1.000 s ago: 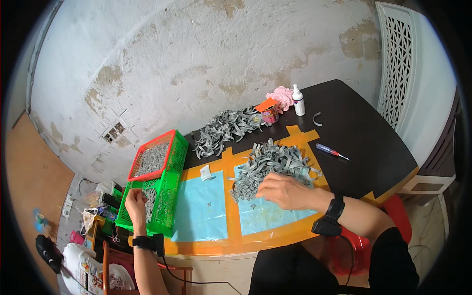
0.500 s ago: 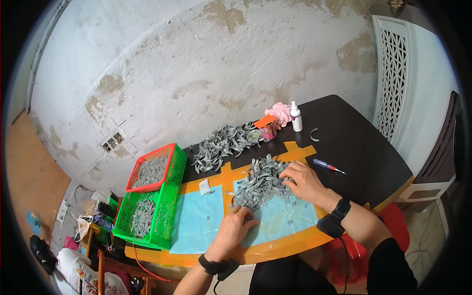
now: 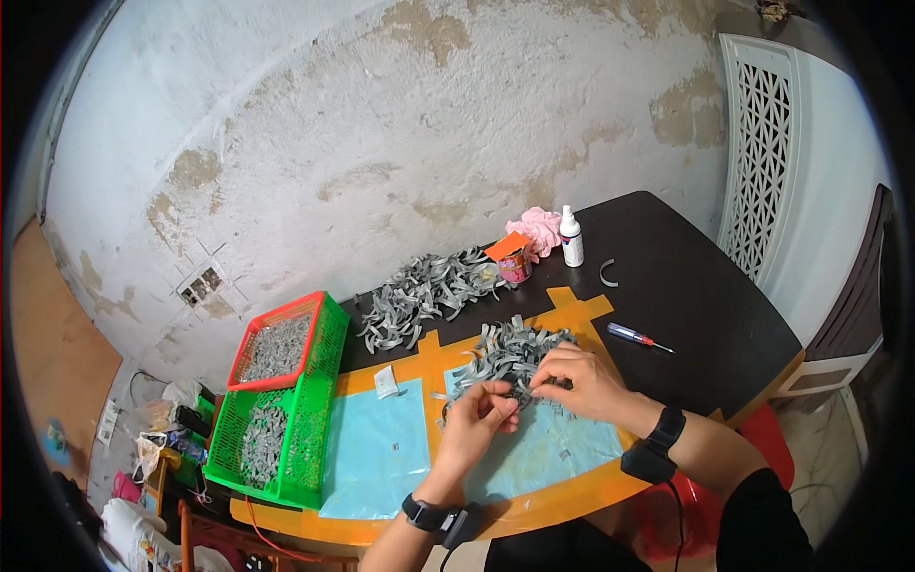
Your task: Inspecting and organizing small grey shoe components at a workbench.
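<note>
A heap of curved grey strips [image 3: 505, 355] lies at the far part of the right blue sheet [image 3: 534, 458]. Just in front of that heap, my left hand [image 3: 477, 424] is closed, thumb and forefinger drawn together. Close beside it on the right, my right hand [image 3: 583, 383] is also closed, with curled fingers pinched over the heap's near right edge. Whatever lies between the fingertips of either hand is too small to make out. The hands are close but apart, and they hide the near part of the heap. Both wrists wear black bands.
A larger pile of grey strips [image 3: 419, 300] lies behind. At left, a green basket [image 3: 329, 353] and a red basket [image 3: 316, 329] hold small grey pieces. A can [image 3: 516, 267], pink cloth [image 3: 539, 232], white spray bottle [image 3: 572, 238], screwdriver [image 3: 637, 336] and white packet [image 3: 385, 382] are on the table.
My left hand has lifted from the sheet's near part toward the heap, its fingers closing. My right hand has drawn its fingertips together nearer to the left. The view has shifted slightly.
</note>
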`<state>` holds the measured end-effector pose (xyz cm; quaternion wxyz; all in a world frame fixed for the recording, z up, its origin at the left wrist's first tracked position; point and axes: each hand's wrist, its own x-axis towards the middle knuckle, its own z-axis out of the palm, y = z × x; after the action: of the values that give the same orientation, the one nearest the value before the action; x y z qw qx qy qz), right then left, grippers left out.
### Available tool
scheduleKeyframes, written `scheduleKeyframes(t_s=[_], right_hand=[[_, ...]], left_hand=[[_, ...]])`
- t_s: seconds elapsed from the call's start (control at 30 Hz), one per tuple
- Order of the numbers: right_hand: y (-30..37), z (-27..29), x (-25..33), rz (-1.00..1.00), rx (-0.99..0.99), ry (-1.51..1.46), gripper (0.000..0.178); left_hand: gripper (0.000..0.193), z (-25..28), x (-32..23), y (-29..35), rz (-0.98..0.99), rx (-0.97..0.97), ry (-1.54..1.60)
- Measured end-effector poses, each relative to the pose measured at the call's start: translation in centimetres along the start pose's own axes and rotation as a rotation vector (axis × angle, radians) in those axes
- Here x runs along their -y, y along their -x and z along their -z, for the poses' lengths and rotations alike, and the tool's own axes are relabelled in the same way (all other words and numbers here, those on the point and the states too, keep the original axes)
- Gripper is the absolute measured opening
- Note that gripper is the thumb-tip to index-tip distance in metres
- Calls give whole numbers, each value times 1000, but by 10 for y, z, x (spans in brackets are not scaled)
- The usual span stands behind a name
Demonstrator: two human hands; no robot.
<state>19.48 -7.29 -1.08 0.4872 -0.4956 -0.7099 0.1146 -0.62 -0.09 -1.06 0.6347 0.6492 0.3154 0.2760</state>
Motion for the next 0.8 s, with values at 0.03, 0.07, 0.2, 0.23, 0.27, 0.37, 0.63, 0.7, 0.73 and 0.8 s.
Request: scheduleKeyframes(t_s=[0.03, 0.07, 0.2, 0.23, 0.27, 0.37, 0.63, 0.7, 0.73, 0.8], right_hand=[[0, -1, 0, -10, 3, 6, 7], [0, -2, 0, -9, 37, -28, 7], [1, -4, 2, -58, 134, -82, 7], [0, -3, 2, -55, 137, -70, 8], [0, -4, 1, -70, 138, -69, 8], [1, -6, 0, -120, 117, -143, 9], [2, -4, 0, -106, 235, -136, 8], [2, -2, 4, -147, 226, -151, 9], [2, -3, 6, -189, 217, -169, 10], [5, -6, 8, -230, 191, -215, 11]], left_hand=[[15, -3, -1, -6, 5, -12, 78], [18, -4, -5, -9, 8, 25, 99], [23, 5, 8, -12, -17, 87, 119], [23, 6, 6, -12, -6, 95, 126], [20, 7, 1, -11, 2, 88, 166], [16, 11, 0, -10, 15, 85, 196], [12, 11, 11, -12, 29, 207, 153], [10, 10, 12, -10, 13, 207, 167], [9, 8, 12, -8, 6, 194, 174], [8, 4, 11, -5, -4, 179, 178]])
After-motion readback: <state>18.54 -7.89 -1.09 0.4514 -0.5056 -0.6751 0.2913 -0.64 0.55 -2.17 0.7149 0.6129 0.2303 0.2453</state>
